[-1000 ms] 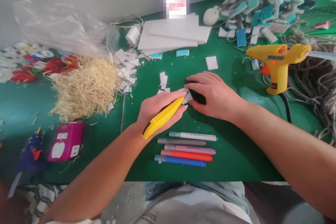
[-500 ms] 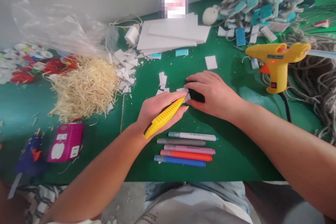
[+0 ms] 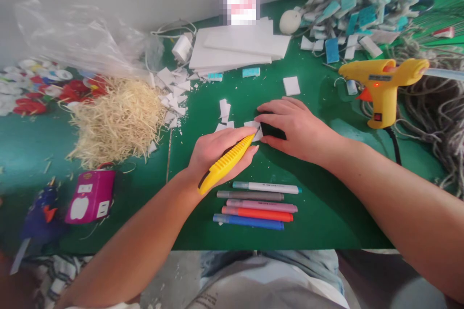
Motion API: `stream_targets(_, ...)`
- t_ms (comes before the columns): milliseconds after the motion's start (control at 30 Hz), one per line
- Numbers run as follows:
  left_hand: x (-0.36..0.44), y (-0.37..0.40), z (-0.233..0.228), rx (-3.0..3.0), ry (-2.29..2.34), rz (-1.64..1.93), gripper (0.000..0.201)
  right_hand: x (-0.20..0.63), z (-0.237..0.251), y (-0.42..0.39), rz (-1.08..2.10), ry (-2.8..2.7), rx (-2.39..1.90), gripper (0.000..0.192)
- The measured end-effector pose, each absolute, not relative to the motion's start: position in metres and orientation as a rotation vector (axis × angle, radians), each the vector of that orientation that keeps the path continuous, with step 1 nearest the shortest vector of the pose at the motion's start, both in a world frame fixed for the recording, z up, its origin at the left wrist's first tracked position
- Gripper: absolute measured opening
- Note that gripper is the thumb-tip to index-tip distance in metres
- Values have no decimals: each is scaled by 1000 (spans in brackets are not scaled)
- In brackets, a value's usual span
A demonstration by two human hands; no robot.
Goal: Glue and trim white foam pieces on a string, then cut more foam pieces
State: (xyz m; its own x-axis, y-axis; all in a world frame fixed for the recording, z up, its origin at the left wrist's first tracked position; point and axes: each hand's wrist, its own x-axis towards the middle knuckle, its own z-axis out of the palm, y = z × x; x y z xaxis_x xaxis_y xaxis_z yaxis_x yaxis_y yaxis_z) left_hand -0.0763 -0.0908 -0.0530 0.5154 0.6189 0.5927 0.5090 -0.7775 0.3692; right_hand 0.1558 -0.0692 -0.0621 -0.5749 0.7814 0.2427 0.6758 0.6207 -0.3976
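Note:
My left hand (image 3: 212,152) is closed around a yellow utility knife (image 3: 226,164), its short blade slanting up and away from me. The blade tip meets a small white foam board piece (image 3: 253,125) lying on the table. My right hand (image 3: 290,125) rests on the far side of the blade, with thumb and index fingertips pinning that piece. Part of the piece is hidden by the fingers. White offcuts (image 3: 224,110) lie just left of the piece. Beyond my right hand is a white square (image 3: 291,86).
Several markers (image 3: 257,210) lie in front of my hands. To the right are a yellow glue gun (image 3: 384,87) with its light on and grey cord (image 3: 427,120). White boards (image 3: 239,46) are stacked behind. Wood shavings (image 3: 119,120) and a magenta box (image 3: 90,196) stand left.
The knife and my left hand have drawn back very slightly towards me. My right thumb has shifted a little to the right; everything else stays in place.

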Motion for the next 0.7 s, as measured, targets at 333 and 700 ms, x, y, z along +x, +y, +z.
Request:
stream_targets(333, -76, -92, -52, 2640, 975, 1103, 17, 155, -61, -69, 392, -2460, -1183, 35)
stream_targets(700, -78, -94, -48, 2719, 994, 1090, 15, 156, -63, -69, 368, -2465, -1174, 36)
